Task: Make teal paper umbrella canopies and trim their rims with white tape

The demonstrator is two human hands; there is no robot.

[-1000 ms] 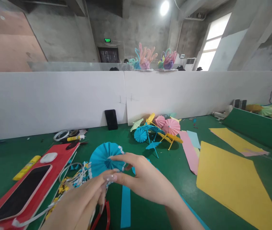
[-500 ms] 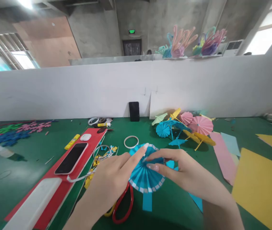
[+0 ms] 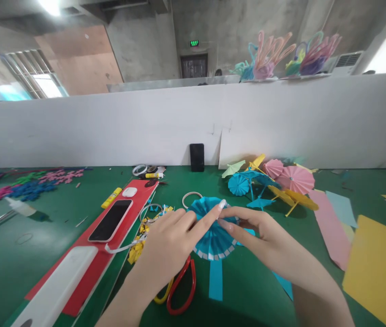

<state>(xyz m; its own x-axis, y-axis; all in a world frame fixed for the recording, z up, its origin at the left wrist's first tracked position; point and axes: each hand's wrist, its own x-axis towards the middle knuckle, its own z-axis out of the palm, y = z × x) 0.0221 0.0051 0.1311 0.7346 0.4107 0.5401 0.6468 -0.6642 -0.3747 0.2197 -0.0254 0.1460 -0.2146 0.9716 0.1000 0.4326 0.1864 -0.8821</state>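
Note:
A round pleated disc of blue paper [image 3: 211, 243] with a pale-banded rim lies between my hands, above the green table. My left hand [image 3: 174, 238] holds its left side, the index finger stretched across the folds to the centre; its thumb is hidden. From the right, my right hand [image 3: 264, 234] pinches the disc near the middle with thumb and index finger. What lies under the fingertips cannot be made out. Below the disc a blue paper strip [image 3: 216, 281] rests on the table. Red-handled scissors [image 3: 193, 281] lie partly under my left hand, with a yellow handle [image 3: 162, 299] beside them.
Small paper umbrellas [image 3: 295, 178] stand at the back right, near coloured paper sheets [image 3: 379, 263]. On the left, a red board [image 3: 77, 261] carries a phone [image 3: 111, 221] and a white case [image 3: 56, 286]. A tape ring [image 3: 190, 194] is behind the disc. A white partition [image 3: 111, 127] closes the back.
The view has shifted, so most things sit farther right. My right fingers have moved closer to my left index fingertip at the disc's centre. The disc appears tilted slightly more.

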